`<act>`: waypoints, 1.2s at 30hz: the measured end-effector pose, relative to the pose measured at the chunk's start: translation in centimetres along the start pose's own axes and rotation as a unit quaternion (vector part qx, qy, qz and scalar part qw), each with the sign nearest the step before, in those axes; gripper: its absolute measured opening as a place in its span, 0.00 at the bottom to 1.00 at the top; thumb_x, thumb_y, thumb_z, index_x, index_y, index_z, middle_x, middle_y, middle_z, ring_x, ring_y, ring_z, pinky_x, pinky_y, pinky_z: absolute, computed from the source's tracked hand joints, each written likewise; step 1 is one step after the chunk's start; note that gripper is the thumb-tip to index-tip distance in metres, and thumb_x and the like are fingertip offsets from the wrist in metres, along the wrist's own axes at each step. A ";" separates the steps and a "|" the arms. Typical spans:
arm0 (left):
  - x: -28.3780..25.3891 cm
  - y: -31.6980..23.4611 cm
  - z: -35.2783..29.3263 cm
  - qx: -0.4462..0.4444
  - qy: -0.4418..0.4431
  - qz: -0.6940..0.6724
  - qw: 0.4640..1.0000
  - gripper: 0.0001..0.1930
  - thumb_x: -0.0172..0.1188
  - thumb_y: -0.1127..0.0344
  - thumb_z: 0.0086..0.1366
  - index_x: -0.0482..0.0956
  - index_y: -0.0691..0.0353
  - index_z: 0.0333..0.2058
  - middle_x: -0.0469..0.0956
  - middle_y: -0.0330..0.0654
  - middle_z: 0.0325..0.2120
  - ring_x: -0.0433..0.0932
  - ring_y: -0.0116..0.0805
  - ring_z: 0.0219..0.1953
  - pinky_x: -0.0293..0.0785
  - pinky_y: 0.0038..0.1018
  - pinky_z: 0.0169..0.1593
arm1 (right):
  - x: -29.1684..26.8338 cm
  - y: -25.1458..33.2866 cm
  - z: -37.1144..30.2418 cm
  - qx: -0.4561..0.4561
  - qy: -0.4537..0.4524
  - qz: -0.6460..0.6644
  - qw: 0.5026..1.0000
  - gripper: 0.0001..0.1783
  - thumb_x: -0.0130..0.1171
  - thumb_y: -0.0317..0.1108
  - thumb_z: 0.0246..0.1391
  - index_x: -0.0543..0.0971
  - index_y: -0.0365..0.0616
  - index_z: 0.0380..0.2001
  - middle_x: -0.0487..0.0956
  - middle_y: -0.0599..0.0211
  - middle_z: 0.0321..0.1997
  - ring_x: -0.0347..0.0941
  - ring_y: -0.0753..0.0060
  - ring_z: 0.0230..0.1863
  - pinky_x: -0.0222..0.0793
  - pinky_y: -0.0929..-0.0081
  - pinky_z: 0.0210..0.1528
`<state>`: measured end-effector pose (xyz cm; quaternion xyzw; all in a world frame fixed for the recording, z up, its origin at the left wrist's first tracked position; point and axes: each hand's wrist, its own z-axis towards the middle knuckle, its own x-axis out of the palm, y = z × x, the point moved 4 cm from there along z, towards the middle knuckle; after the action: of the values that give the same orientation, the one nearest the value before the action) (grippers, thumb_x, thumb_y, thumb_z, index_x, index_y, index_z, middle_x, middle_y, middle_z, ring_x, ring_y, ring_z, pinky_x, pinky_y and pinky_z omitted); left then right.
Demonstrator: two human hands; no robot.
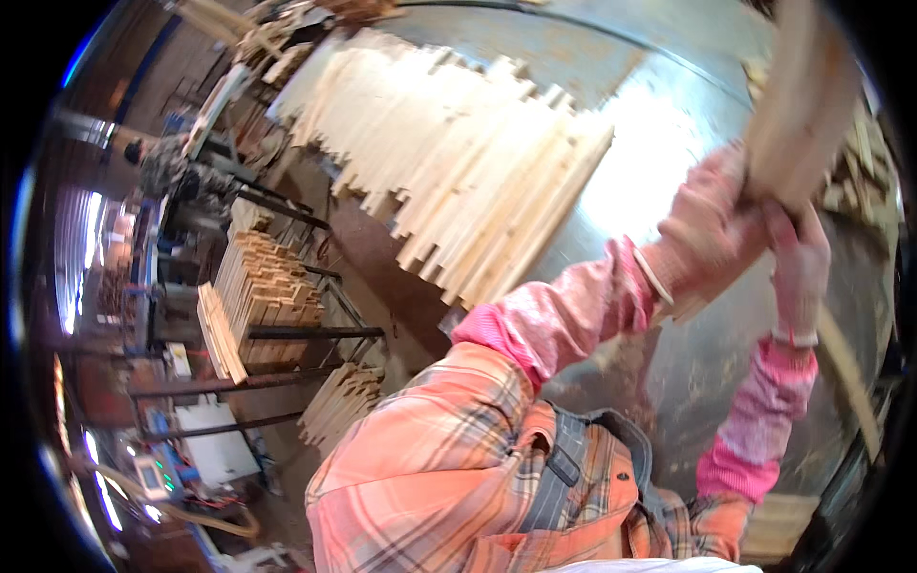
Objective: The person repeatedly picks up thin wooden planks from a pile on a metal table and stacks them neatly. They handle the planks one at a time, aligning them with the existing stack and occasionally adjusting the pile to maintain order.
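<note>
Both of my hands wear pinkish work gloves and grip one wooden board (800, 100), which rises toward the upper right and is blurred by motion. My left hand (702, 224) is closed around the board from its left side, and a lower part of the wood shows beneath that wrist. My right hand (800, 256) holds it from the right, fingers bent against its edge. Below the board lies a shiny metal tabletop (659, 143). To the left of my hands, a wide layer of pale wooden strips (458, 162) rests side by side with uneven ends.
Stacked wood pieces (267, 286) sit on a dark metal rack (315, 332) at left, with more strips (342, 406) lower down. Scrap wood (864, 162) is heaped at far right. Another person (172, 167) is at the far left. A control box (155, 475) stands lower left.
</note>
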<state>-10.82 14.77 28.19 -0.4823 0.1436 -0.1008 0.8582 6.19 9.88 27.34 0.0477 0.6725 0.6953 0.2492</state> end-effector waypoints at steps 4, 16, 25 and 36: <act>-3.6 3.5 -2.6 -0.074 0.055 -0.004 0.996 0.34 0.66 0.68 0.60 0.69 0.62 0.67 0.75 0.57 0.57 0.74 0.55 0.61 0.70 0.43 0.65 | 3.4 -1.0 -2.6 -0.059 0.059 -0.078 0.993 0.16 0.58 0.27 0.64 0.81 0.38 0.53 0.82 0.70 0.43 0.74 0.77 0.38 0.70 0.76 0.37; -15.5 11.7 -7.3 -0.342 0.126 -0.236 0.901 0.22 0.53 0.77 0.65 0.81 0.67 0.57 0.85 0.47 0.48 0.81 0.31 0.49 0.77 0.24 0.55 | 18.5 -10.8 -8.4 0.006 -0.010 -0.265 0.964 0.23 0.59 0.34 0.64 0.77 0.40 0.61 0.80 0.53 0.58 0.79 0.56 0.51 0.77 0.61 0.53; -18.5 17.5 -14.8 -0.251 0.292 0.254 0.888 0.22 0.57 0.62 0.66 0.78 0.67 0.55 0.75 0.57 0.58 0.78 0.58 0.55 0.75 0.43 0.60 | 28.6 -20.0 -10.8 0.203 0.210 -0.399 0.869 0.26 0.57 0.43 0.63 0.76 0.41 0.60 0.79 0.44 0.58 0.76 0.44 0.61 0.74 0.55 0.60; -29.3 12.9 -23.0 -0.194 0.151 0.262 0.933 0.21 0.61 0.70 0.63 0.80 0.65 0.55 0.80 0.56 0.53 0.80 0.55 0.55 0.75 0.40 0.61 | 28.0 -19.5 -10.6 0.224 0.124 -0.123 0.959 0.23 0.54 0.34 0.62 0.80 0.42 0.59 0.85 0.52 0.55 0.80 0.60 0.58 0.72 0.67 0.61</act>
<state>-45.78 12.16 10.14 -0.5636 0.4100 0.0857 0.7120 -16.92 11.14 0.12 -0.0675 0.8375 0.4908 0.2307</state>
